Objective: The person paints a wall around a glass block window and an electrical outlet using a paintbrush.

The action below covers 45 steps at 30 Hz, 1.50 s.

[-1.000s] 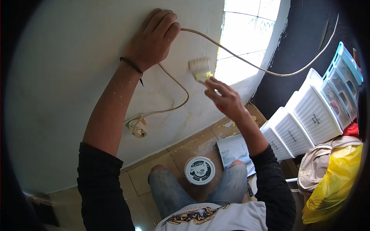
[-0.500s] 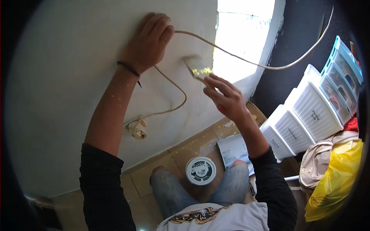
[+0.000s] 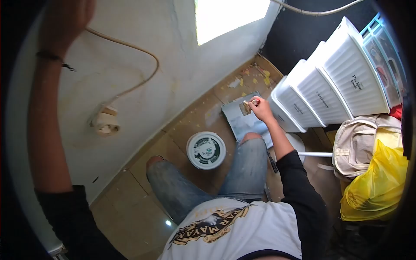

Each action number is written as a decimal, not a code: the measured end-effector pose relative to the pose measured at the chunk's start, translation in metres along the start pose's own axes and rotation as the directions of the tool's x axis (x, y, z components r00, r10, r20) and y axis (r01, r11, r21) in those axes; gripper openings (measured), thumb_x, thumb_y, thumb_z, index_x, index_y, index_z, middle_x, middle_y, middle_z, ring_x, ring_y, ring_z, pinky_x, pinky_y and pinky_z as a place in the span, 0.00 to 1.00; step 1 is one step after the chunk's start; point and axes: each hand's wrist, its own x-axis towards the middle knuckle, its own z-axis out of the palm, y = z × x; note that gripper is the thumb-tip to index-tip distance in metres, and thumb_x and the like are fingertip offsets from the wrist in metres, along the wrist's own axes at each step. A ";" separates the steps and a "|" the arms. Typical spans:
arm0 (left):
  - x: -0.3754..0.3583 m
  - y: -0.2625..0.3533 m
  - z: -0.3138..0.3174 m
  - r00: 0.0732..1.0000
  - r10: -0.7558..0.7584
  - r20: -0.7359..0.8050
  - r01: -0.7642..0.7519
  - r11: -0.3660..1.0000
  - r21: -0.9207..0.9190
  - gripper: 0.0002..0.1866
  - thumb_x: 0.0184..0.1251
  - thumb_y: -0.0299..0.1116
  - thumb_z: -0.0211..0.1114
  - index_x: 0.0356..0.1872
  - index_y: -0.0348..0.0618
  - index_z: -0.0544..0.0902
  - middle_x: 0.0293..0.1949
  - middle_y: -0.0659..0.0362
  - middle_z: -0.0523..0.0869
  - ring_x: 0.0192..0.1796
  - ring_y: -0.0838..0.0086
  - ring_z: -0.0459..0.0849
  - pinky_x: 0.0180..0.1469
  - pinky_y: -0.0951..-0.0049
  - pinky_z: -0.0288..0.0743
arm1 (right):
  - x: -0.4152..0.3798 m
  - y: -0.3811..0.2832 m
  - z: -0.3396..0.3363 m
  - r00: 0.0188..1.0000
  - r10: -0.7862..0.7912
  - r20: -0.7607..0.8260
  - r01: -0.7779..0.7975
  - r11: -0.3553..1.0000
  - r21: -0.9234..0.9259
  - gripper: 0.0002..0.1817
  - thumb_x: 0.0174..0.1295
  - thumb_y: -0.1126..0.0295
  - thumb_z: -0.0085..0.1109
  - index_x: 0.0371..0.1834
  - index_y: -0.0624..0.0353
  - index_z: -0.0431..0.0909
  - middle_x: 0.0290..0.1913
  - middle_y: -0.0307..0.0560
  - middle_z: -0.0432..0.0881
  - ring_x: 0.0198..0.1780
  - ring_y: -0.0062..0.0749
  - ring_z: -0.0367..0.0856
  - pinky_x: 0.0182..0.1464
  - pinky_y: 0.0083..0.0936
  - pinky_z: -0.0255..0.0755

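My right hand [image 3: 262, 110] is closed round the handle of a paintbrush [image 3: 245, 108]. The brush's bristles are over a flat paint-smeared tray [image 3: 249, 125] on the floor. At the upper left, my left hand [image 3: 65, 24] is raised against the white wall [image 3: 143, 26], its fingers partly cut off by the frame edge. It holds a beige cable [image 3: 130, 44], which runs from the hand down to a plug in a wall socket [image 3: 106, 121]. Between my knees stands a round white tub [image 3: 206, 150] with a dark green label on its lid.
White labelled storage bins [image 3: 325, 91] are stacked at the right against a dark wall. Beside them lie a beige backpack [image 3: 353, 145] and a yellow plastic bag [image 3: 372, 186]. Paint flakes [image 3: 255, 76] litter the tiled floor by the corner. A bright opening [image 3: 229, 19] sits in the wall.
My right hand has brought the paintbrush down from the wall to the tray. The view has tilted down and right, while my left hand still holds the cable at the wall.
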 end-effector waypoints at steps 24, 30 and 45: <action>-0.019 -0.021 0.026 0.997 0.071 -0.028 -0.068 0.992 0.110 0.16 0.47 0.24 0.52 0.41 0.35 0.71 0.45 0.47 0.73 0.50 0.54 0.72 0.54 0.53 0.66 | 0.007 0.067 0.076 0.933 -0.037 0.359 0.104 0.980 -0.168 0.09 0.59 0.65 0.66 0.39 0.56 0.82 0.32 0.54 0.84 0.35 0.52 0.81 0.39 0.37 0.75; -0.003 0.014 0.007 0.991 -0.131 0.019 0.131 0.991 0.030 0.22 0.44 0.15 0.51 0.46 0.31 0.72 0.50 0.46 0.75 0.58 0.53 0.74 0.63 0.56 0.68 | -0.001 0.083 0.095 0.954 0.006 0.300 -0.017 0.999 0.035 0.09 0.58 0.67 0.66 0.37 0.61 0.82 0.24 0.45 0.80 0.26 0.28 0.78 0.32 0.27 0.73; 0.000 0.010 0.000 0.995 -0.091 0.038 0.089 0.995 0.054 0.19 0.43 0.18 0.53 0.43 0.32 0.74 0.50 0.45 0.74 0.58 0.50 0.72 0.64 0.52 0.66 | -0.025 -0.022 0.123 0.834 0.536 0.134 -0.176 0.027 0.984 0.11 0.67 0.70 0.58 0.50 0.57 0.71 0.49 0.52 0.80 0.44 0.47 0.86 0.44 0.37 0.85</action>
